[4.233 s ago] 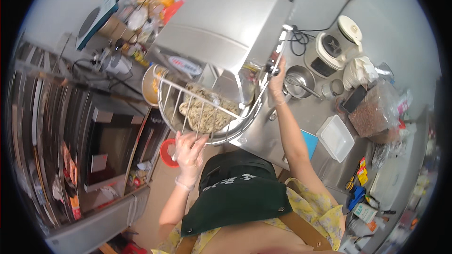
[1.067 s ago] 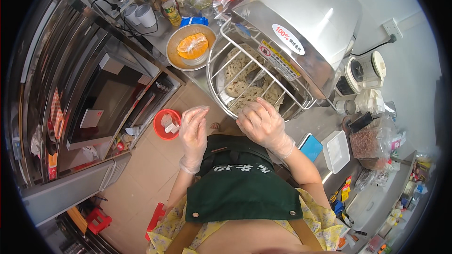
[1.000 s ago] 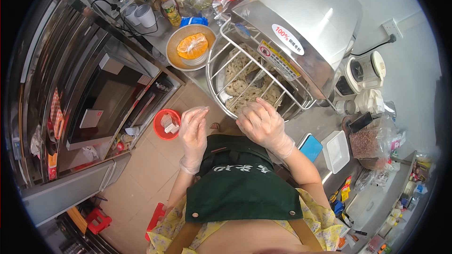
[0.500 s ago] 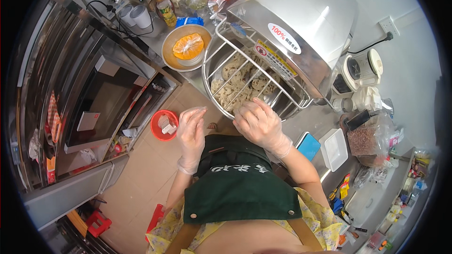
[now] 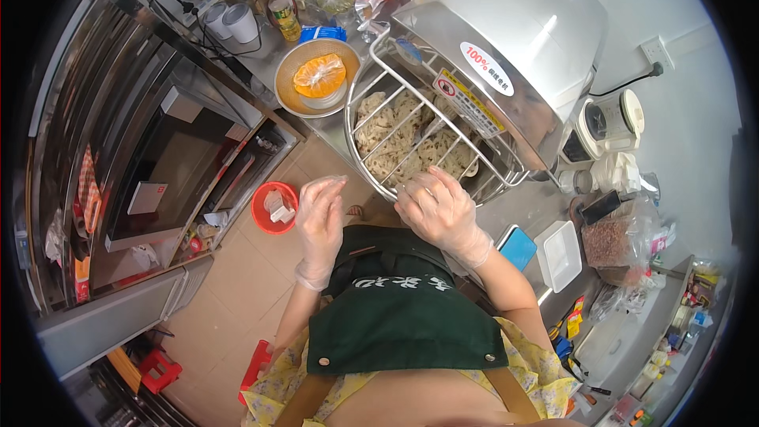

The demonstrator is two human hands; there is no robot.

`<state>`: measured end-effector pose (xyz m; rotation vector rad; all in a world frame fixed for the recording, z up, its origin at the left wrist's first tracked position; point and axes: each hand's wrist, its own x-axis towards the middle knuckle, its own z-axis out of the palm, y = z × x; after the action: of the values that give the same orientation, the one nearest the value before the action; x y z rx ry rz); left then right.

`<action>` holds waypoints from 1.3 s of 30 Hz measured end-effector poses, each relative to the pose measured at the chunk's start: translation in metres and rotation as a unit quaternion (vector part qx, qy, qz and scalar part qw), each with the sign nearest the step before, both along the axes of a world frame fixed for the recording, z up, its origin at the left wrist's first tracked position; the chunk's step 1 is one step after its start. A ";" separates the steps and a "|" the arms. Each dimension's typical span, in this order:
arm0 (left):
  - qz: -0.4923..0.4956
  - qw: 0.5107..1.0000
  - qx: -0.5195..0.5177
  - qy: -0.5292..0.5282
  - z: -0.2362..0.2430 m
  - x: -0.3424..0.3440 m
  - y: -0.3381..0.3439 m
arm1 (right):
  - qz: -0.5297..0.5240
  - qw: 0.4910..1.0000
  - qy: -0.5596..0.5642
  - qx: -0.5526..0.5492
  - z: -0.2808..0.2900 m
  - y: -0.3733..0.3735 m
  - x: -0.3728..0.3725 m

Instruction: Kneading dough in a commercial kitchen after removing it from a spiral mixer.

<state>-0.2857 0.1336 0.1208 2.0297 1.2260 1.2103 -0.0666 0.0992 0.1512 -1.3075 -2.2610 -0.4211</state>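
Note:
My left hand (image 5: pixel 320 212), in a clear plastic glove, is raised left of the mixer bowl. Its fingers are half bent and nothing shows in them. My gloved right hand (image 5: pixel 443 217) is held at the front rim of the mixer's wire guard (image 5: pixel 371 162), fingers curled inward. Whether it touches the rim or holds anything is hidden. Beneath the bars, pale dough with dark specks (image 5: pixel 387 138) lies in lumps in the metal bowl. The steel mixer housing (image 5: pixel 506 24) rises behind.
Left of the mixer stands a bowl (image 5: pixel 288 79) with a bagged orange food (image 5: pixel 320 77). A red bin (image 5: pixel 274 208) is on the floor. Right of the mixer lie a blue-screened device (image 5: pixel 518 248) and a white tray (image 5: pixel 560 256). A steel oven (image 5: pixel 166 166) fills the left.
The dough has shifted in the bowl, its lumps now lying differently and looking fuller toward the right. Both hands keep nearly the same pose; the whole view has moved slightly.

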 end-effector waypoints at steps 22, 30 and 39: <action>0.004 0.890 -0.329 -0.315 0.009 -0.017 0.032 | 0.007 1.000 -0.009 0.003 0.000 0.000 0.000; -0.066 0.961 -0.196 -0.184 0.031 -0.002 0.077 | 0.056 0.997 -0.037 -0.031 0.008 0.002 0.005; 0.089 0.983 0.106 0.118 0.058 0.052 0.098 | 0.042 0.994 -0.055 0.084 0.210 0.031 0.040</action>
<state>-0.2337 0.2318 0.1792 2.3141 1.4713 1.2544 -0.0264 0.1301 0.3615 -1.1260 -2.3047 -0.6523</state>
